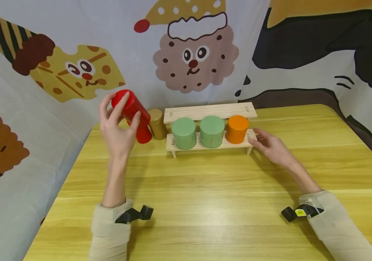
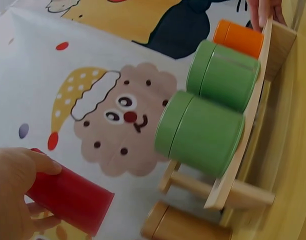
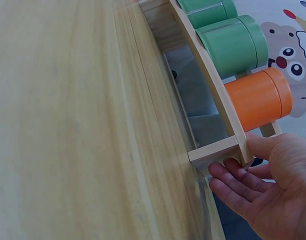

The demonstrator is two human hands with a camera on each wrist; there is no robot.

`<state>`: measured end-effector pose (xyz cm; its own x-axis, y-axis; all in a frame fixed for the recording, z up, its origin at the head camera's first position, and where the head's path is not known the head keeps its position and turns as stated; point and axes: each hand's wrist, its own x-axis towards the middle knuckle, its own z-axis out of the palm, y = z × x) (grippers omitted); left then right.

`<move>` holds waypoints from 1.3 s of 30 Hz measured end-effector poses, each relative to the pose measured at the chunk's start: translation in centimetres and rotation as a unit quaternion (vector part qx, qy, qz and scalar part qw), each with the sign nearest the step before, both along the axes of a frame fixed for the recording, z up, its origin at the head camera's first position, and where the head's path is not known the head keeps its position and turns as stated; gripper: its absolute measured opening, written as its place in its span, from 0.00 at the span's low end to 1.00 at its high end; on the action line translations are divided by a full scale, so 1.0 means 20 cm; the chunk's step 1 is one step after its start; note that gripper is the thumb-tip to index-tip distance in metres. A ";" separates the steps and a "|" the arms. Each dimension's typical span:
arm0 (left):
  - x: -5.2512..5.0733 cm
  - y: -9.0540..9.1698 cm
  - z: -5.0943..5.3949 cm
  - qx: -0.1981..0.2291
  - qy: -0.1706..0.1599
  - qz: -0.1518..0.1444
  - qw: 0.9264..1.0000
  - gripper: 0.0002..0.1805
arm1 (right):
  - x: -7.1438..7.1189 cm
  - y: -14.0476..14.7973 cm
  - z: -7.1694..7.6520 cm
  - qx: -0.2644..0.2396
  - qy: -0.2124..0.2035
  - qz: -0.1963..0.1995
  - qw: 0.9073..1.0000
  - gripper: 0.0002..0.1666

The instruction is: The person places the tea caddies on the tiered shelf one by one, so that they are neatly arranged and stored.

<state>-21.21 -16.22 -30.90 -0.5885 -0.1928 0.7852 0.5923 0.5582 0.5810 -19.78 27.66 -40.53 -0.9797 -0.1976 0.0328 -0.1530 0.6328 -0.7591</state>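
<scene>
Red canister (image 1: 138, 111) in left hand (image 1: 116, 131)

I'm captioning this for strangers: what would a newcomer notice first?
Likely the glossy red cylindrical canister, tilted in the left hand, left of the pale wooden rack. On the rack's front shelf stand two round green canisters and a smaller orange one, with the right hand holding the shelf's right end. Behind, the white printed backdrop shows a pinkish cartoon biscuit face.

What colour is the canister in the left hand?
The canister is red, showing best in the left wrist view.
</scene>
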 end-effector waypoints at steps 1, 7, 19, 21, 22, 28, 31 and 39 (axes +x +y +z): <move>0.00 0.02 0.00 -0.001 0.001 -0.008 1.000 0.23 | 0.00 0.00 0.00 0.001 0.001 0.000 1.000 0.42; -0.01 0.10 0.00 -0.004 0.015 -0.045 0.999 0.24 | 0.00 -0.01 0.00 0.008 0.007 -0.001 1.000 0.42; -0.04 0.25 -0.02 -0.014 0.014 -0.090 0.996 0.25 | 0.00 -0.01 -0.01 0.002 0.005 -0.006 1.000 0.42; -0.05 0.27 -0.01 -0.015 0.018 -0.099 0.995 0.25 | 0.00 -0.01 -0.01 0.003 0.005 -0.007 1.000 0.42; -0.06 0.29 0.00 -0.017 0.022 -0.103 0.994 0.25 | 0.00 -0.01 -0.01 0.002 0.004 -0.008 1.000 0.42; -0.10 0.38 0.02 -0.022 0.040 -0.122 0.991 0.25 | 0.01 0.00 0.00 -0.002 0.000 -0.008 1.000 0.42; -0.11 0.43 0.04 -0.025 0.041 -0.131 0.990 0.25 | 0.01 -0.01 0.00 -0.003 0.001 -0.007 1.000 0.42; -0.16 0.56 0.07 -0.044 0.034 -0.153 0.987 0.25 | 0.01 -0.01 0.00 0.000 0.008 -0.006 1.000 0.42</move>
<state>-24.37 -4.99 -29.47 -0.5545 0.0572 0.8302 0.7766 0.3941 0.4915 -19.66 27.49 -40.60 -0.9814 -0.1861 0.0478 -0.1572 0.6345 -0.7567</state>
